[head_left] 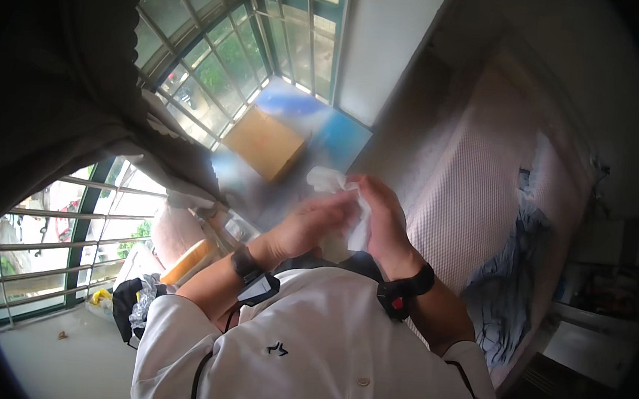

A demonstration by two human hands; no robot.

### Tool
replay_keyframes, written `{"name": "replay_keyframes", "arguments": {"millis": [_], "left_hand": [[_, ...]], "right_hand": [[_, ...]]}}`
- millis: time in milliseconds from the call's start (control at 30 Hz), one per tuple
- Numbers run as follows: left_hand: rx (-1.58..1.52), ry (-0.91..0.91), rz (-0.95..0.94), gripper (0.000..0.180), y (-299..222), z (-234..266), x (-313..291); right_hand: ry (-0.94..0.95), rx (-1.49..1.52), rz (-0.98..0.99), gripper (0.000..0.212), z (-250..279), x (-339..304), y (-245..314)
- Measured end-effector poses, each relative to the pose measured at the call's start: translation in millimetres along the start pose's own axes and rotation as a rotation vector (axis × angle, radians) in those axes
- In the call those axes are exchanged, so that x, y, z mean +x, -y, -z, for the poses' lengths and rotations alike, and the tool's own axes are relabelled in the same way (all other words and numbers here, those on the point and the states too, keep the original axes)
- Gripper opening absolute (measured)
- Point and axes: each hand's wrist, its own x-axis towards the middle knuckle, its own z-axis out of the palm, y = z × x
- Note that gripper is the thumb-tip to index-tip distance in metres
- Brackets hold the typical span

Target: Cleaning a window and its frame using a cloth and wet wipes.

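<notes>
A crumpled white tissue [361,225] is between my two hands in front of my body. My right hand [384,216] curls round it from the right, and the tissue hangs down beside the palm. From the left, my left hand [316,225] presses its fingers, blurred by motion, against the tissue. Another loose end of the tissue sticks out above the fingertips. Dark bands with small devices sit on both of my wrists.
A brown cardboard box [264,141] lies ahead by the barred window. On the right is a bed with a pale pink quilt [462,203] and a crumpled blue garment [509,282]. A dark curtain [81,83] hangs at the left, above bags and an orange-yellow object [188,262].
</notes>
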Motion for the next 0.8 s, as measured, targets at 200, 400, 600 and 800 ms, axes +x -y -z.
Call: {"name": "replay_keyframes", "arguments": {"millis": [200, 400, 600, 800], "left_hand": [[0.100, -0.022, -0.096, 0.053, 0.6, -4.7, 28.6], [0.278, -0.044, -0.196, 0.052, -2.9, -17.1, 46.6], [0.445, -0.042, -0.287, 0.053, -9.7, -30.8, 53.8], [-0.087, -0.059, -0.242, 0.054, -34.0, -34.7, 58.7]], "right_hand": [[-0.129, 0.242, -0.101, 0.037, -4.5, 10.9, 27.9], [-0.066, 0.214, -0.091, 0.044, 10.8, 19.3, 41.8], [0.038, 0.271, -0.164, 0.046, 30.9, 30.6, 48.1], [0.039, 0.349, -0.060, 0.050, 36.9, 35.4, 64.0]]}}
